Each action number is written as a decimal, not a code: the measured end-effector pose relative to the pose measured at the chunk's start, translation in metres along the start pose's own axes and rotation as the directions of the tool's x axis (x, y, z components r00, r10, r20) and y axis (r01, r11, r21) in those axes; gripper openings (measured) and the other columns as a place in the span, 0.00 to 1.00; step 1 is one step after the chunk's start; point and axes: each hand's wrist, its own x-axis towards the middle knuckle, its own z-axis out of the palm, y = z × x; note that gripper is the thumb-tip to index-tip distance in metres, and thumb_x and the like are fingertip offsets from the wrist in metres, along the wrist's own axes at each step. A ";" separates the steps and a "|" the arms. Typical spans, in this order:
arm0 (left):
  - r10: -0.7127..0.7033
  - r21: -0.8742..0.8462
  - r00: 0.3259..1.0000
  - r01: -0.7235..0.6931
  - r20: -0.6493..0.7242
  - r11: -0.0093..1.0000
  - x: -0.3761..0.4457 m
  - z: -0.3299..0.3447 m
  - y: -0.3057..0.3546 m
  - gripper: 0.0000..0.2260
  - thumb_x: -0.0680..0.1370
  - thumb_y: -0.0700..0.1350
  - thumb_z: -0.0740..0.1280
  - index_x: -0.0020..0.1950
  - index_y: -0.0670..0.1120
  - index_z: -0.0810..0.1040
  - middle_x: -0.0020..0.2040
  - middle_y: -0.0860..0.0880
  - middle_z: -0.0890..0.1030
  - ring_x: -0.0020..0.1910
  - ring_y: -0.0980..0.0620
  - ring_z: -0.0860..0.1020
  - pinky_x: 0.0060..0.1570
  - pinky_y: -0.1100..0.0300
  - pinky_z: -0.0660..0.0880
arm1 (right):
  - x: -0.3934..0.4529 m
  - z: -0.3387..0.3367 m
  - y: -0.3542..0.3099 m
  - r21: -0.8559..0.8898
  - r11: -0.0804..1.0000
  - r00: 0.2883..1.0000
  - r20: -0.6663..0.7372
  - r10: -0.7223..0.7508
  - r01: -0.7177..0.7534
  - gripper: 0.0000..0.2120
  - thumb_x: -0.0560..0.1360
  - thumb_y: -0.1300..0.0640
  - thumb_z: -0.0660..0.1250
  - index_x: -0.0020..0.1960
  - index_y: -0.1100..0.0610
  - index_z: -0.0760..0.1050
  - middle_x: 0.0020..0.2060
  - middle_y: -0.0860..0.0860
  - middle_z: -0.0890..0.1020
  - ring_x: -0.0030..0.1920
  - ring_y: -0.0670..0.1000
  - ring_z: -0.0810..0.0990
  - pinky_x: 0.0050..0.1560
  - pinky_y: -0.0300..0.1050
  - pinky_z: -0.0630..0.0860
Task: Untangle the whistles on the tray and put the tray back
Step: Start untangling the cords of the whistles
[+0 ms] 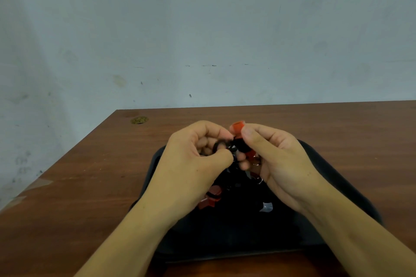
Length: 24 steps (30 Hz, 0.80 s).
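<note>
The whistles (236,153) are in a bunch, red ones and black ones, with little metal rings. The bunch sits in the middle of the frame, held up just above the black tray (337,175). One red whistle (238,128) pokes up at the top of the bunch. Another red whistle (210,198) hangs lower, close to the tray, under the left wrist. I cannot tell if it is touching the tray.

The left hand (198,159) has its fingers curled in tight, and it pinches a dark ring or cord in the bunch. The right hand (276,159) is curled too, and its thumb and fingers grip the whistles near the red one on top. Both hands hold the same bunch, very close to each other.

I think the job is not far along. The whistles look stuck together in one clump, so the untangling is still to do. I see no whistle lying free on its own. After that the tray has to go back, and that is not done yet.

The tray lies on a brown wooden table (90,186), in the lower middle of the frame. Near the table's far left corner there is a small round gold thing (139,120). Some clear tape (33,184) is stuck at the table's left edge. Behind the table, filling the top half of the frame, is a pale wall (202,29) with scuffs and marks.
</note>
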 end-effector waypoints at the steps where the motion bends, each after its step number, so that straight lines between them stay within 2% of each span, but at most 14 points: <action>1: -0.008 0.007 1.000 0.008 -0.009 1.000 0.000 -0.001 -0.001 0.07 0.73 0.34 0.71 0.44 0.46 0.83 0.38 0.45 0.84 0.37 0.46 0.81 0.42 0.55 0.81 | 0.000 -0.002 -0.002 0.014 1.000 1.000 -0.029 0.000 0.001 0.17 0.70 0.51 0.69 0.53 0.61 0.83 0.34 0.53 0.80 0.31 0.46 0.77 0.33 0.37 0.77; 3: -0.014 0.017 1.000 0.014 -0.002 1.000 0.001 -0.003 -0.002 0.04 0.73 0.37 0.73 0.42 0.45 0.83 0.37 0.44 0.84 0.37 0.44 0.82 0.42 0.54 0.81 | 0.001 -0.005 -0.004 0.027 1.000 0.998 -0.061 -0.004 0.006 0.17 0.69 0.51 0.70 0.52 0.60 0.84 0.33 0.54 0.80 0.31 0.47 0.77 0.33 0.37 0.78; 5: -0.051 -0.058 0.995 0.056 0.087 0.997 0.000 -0.002 -0.001 0.01 0.73 0.38 0.74 0.43 0.42 0.84 0.36 0.44 0.84 0.35 0.49 0.81 0.43 0.59 0.80 | 0.001 -0.005 -0.002 0.007 1.000 0.998 -0.058 -0.017 0.017 0.16 0.69 0.50 0.71 0.52 0.59 0.84 0.36 0.55 0.81 0.33 0.48 0.78 0.35 0.38 0.79; 7: -0.085 -0.148 0.975 0.117 0.207 0.982 0.000 -0.001 -0.001 0.04 0.73 0.39 0.75 0.44 0.39 0.84 0.38 0.42 0.84 0.38 0.51 0.81 0.47 0.60 0.79 | 0.001 -0.004 0.000 -0.017 0.999 0.998 -0.050 -0.035 0.034 0.17 0.68 0.49 0.71 0.51 0.59 0.85 0.41 0.57 0.83 0.38 0.52 0.80 0.39 0.43 0.80; 10: -0.039 -0.184 0.949 0.101 0.312 0.978 0.001 -0.006 -0.005 0.08 0.74 0.39 0.70 0.51 0.40 0.85 0.47 0.41 0.85 0.48 0.50 0.81 0.53 0.57 0.77 | 0.001 -0.001 -0.001 -0.030 0.998 0.996 -0.060 -0.064 0.063 0.16 0.68 0.49 0.71 0.49 0.59 0.84 0.40 0.57 0.83 0.35 0.51 0.80 0.38 0.42 0.80; 13: -0.002 -0.191 0.922 0.083 0.387 0.978 0.001 -0.009 -0.008 0.15 0.76 0.35 0.64 0.59 0.43 0.84 0.56 0.45 0.84 0.60 0.51 0.80 0.58 0.58 0.75 | 0.001 -0.001 -0.003 -0.038 0.996 0.990 -0.110 -0.088 0.084 0.15 0.67 0.47 0.71 0.47 0.57 0.85 0.40 0.54 0.83 0.38 0.51 0.80 0.39 0.40 0.80; 15: 0.041 -0.213 0.910 0.052 0.412 0.976 -0.001 -0.007 -0.010 0.18 0.77 0.34 0.63 0.62 0.48 0.83 0.61 0.48 0.83 0.62 0.53 0.78 0.61 0.60 0.74 | 0.001 -0.002 -0.005 -0.034 0.995 0.986 -0.134 -0.095 0.092 0.16 0.67 0.47 0.71 0.47 0.56 0.84 0.38 0.52 0.84 0.36 0.49 0.80 0.38 0.39 0.79; 18: 0.129 -0.220 0.954 -0.069 0.270 0.973 -0.002 0.003 -0.012 0.19 0.77 0.38 0.64 0.62 0.56 0.83 0.56 0.50 0.83 0.49 0.54 0.78 0.55 0.60 0.76 | 0.002 -0.002 -0.005 -0.069 0.992 0.984 -0.136 -0.117 0.109 0.13 0.70 0.50 0.69 0.48 0.56 0.84 0.36 0.53 0.82 0.32 0.48 0.79 0.36 0.38 0.78; 20: 0.212 -0.165 0.970 -0.191 0.119 0.968 -0.001 0.010 -0.013 0.17 0.78 0.38 0.64 0.62 0.54 0.83 0.52 0.49 0.85 0.43 0.55 0.79 0.46 0.60 0.78 | 0.002 -0.002 -0.003 -0.094 0.990 0.987 -0.116 -0.115 0.105 0.10 0.74 0.52 0.69 0.49 0.56 0.84 0.37 0.55 0.81 0.33 0.49 0.78 0.36 0.39 0.78; 22: 0.347 0.023 0.938 -0.347 0.026 0.937 -0.001 0.016 -0.016 0.16 0.79 0.36 0.64 0.62 0.51 0.82 0.51 0.54 0.83 0.45 0.55 0.80 0.45 0.61 0.77 | 0.002 -0.002 -0.002 -0.094 0.991 0.991 -0.094 -0.100 0.091 0.08 0.78 0.56 0.67 0.49 0.58 0.84 0.35 0.54 0.80 0.33 0.48 0.78 0.34 0.37 0.77; 24: 0.511 0.304 0.860 -0.489 0.008 0.818 -0.001 0.018 -0.019 0.16 0.80 0.36 0.65 0.62 0.52 0.82 0.54 0.56 0.79 0.51 0.49 0.78 0.49 0.60 0.75 | 0.001 -0.002 -0.003 -0.077 0.994 0.995 -0.050 -0.085 0.081 0.09 0.75 0.54 0.68 0.48 0.59 0.83 0.33 0.52 0.80 0.31 0.48 0.77 0.33 0.37 0.76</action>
